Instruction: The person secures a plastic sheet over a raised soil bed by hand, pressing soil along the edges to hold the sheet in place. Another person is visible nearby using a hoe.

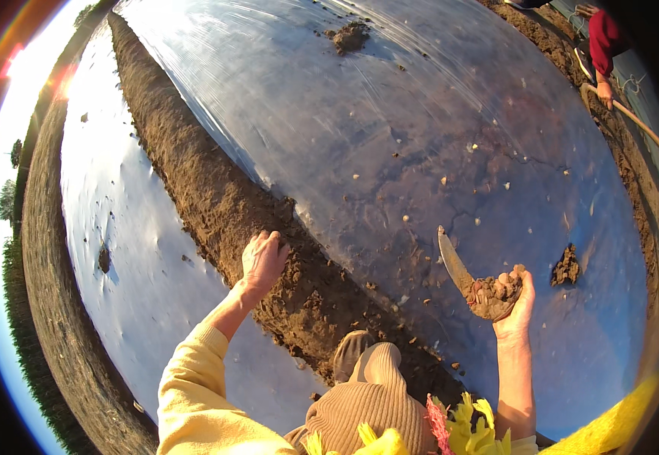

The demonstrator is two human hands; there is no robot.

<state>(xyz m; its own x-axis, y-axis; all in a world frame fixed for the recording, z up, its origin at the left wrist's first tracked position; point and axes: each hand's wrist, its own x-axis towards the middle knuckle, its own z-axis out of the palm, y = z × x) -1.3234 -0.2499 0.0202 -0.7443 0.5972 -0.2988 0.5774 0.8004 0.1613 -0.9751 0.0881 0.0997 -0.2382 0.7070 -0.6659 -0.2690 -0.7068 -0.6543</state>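
Observation:
My left hand [265,261] rests with curled fingers on the brown soil ridge [221,193] between two sheets of plastic film; whether soil is between its fingers is hidden. Over the right-hand plastic film [420,114], my right hand [514,301] holds a heap of crumbly soil [491,293] in its palm. A curved, soil-smeared blade [453,259] points up and left from that same hand; its handle is hidden by soil and fingers.
Soil clods [566,266] and another clump [350,37] lie on the film. My shoe [352,352] is on the ridge. At the upper right, a co-worker's hand [605,91] holds a wooden-handled tool [642,122]. More plastic film [136,227] covers the left bed.

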